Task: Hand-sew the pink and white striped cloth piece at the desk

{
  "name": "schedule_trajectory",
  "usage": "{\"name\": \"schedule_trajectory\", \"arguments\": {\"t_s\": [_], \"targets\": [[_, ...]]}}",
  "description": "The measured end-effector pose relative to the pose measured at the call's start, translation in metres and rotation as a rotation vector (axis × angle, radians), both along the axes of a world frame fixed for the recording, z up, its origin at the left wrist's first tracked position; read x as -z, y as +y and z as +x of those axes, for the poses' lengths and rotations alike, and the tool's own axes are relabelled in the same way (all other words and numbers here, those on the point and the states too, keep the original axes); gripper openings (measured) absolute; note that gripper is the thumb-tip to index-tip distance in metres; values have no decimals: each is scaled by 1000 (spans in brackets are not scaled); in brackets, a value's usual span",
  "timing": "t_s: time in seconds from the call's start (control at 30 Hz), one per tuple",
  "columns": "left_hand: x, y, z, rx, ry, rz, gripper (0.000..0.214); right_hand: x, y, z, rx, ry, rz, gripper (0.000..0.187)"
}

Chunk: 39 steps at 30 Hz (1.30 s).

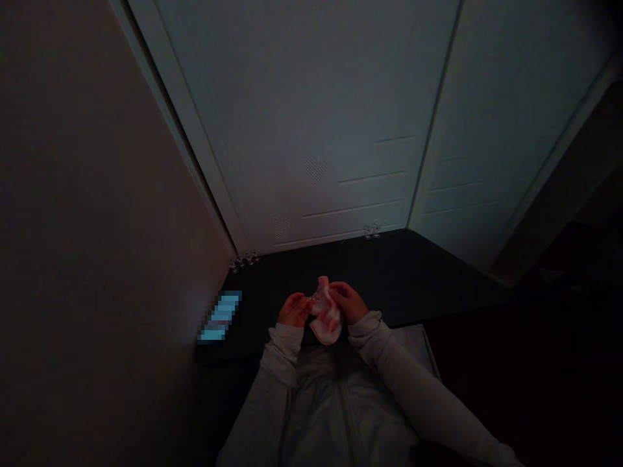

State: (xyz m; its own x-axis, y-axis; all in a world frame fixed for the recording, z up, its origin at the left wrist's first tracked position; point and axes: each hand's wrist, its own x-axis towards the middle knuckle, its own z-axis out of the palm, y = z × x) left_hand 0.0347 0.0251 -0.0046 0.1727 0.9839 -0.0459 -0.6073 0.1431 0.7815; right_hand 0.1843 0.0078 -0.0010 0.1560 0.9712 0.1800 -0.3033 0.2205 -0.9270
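In the dim light my left hand point(294, 311) is closed, its fingertips pinching a small clear, shiny object point(314, 298) whose kind I cannot make out. My right hand point(349, 302) grips a pale cloth point(327, 327) that looks pinkish in the reddish light. The cloth hangs in folds between my hands, one end sticking up and the lower part bunched near my body. Cloth and object meet at the fingertips. Both hands are just above the near side of a dark tabletop point(389, 279).
Several small clear pieces point(244, 261) stand at the table's far left corner. More clear pieces point(372, 231) sit along the back edge by the white panel point(311, 117). A lit, pixelated screen point(221, 318) lies at the left, beside a wall point(121, 259). A pale box-like edge point(423, 344) shows below right.
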Motion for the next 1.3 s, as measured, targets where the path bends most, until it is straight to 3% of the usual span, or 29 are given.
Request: {"name": "schedule_trajectory", "arguments": {"t_s": [0.27,0.5,1.3], "targets": [[2,-1,0,-2,-12,28,29,-11,-7,-5,-86,-40,31,34],[-4,-5,2,33,32,33,29,-12,-10,-4,-180,-4,28,26],[-12,-9,7,59,64,15,38,-4,-6,0,-127,3,32,14]]}}
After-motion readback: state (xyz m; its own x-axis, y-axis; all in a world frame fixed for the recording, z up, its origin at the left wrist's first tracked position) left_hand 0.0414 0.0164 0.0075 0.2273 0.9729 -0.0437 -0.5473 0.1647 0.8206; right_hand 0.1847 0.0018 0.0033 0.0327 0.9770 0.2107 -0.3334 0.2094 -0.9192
